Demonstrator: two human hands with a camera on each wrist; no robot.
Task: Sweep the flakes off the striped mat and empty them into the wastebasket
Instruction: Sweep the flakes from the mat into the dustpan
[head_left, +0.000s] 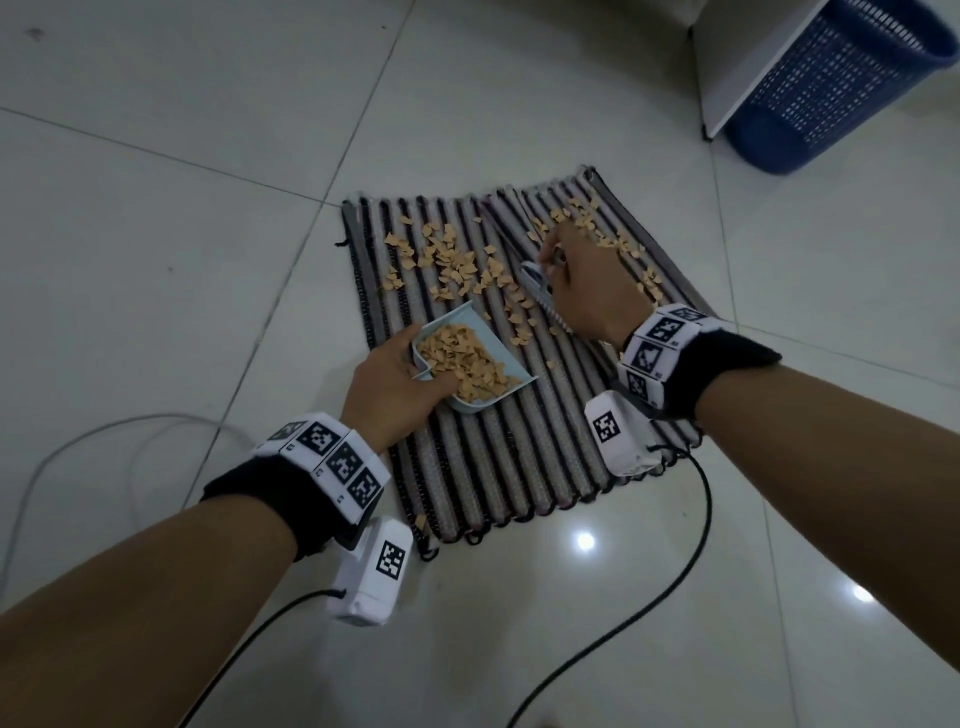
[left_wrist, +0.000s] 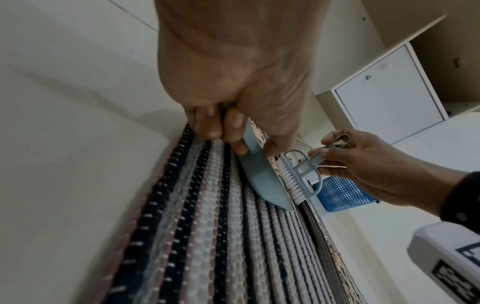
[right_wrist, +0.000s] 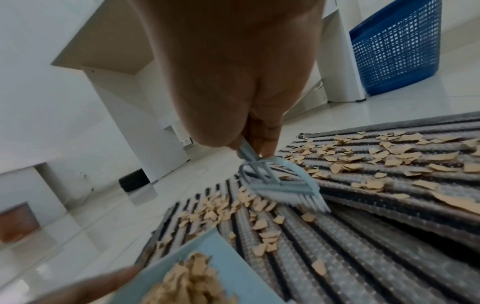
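The striped mat (head_left: 519, 457) lies on the tiled floor, with tan flakes (head_left: 452, 260) strewn over its far half. My left hand (head_left: 410, 374) grips the handle of a light blue dustpan (head_left: 491, 338) that rests on the mat's left side and holds a heap of flakes. My right hand (head_left: 571, 275) pinches the handle of a small blue brush (head_left: 537, 283); its white bristles (right_wrist: 306, 202) touch the mat just beyond the pan. The blue wastebasket (head_left: 836, 83) stands at the far right, off the mat. The left wrist view shows the dustpan (left_wrist: 262, 174) and the brush (left_wrist: 298, 176) side by side.
A white cabinet (head_left: 737, 67) stands right beside the wastebasket. A black cable (head_left: 691, 519) runs over the floor at the mat's near right, and a pale cable (head_left: 78, 441) loops at the left. A fold rises in the mat (right_wrist: 389, 205) on the right.
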